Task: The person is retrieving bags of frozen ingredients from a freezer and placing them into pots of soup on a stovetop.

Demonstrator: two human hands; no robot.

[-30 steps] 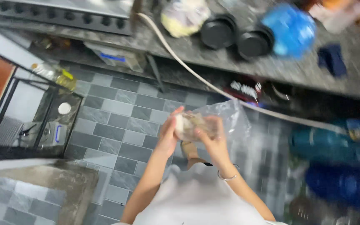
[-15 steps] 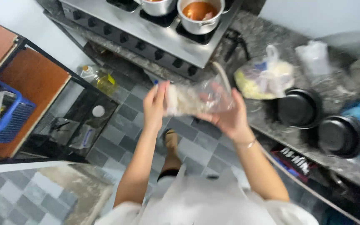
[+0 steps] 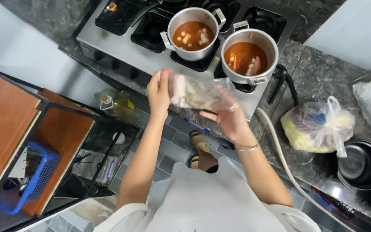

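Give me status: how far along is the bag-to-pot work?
Done: both pots on the stove already hold orange broth with pale pieces. In hand: left hand and right hand hold the clear bag in front of them. Left: bag contents not yet added.

Clear crinkly plastic bag [image 3: 198,92] in my hands, shiny brushed-metal pots [image 3: 193,33] and steel stove [image 3: 121,43] at top, dark polished stone counter [image 3: 318,77] on right, matt wood shelf [image 3: 5,116] left, blue plastic basket [image 3: 35,180].
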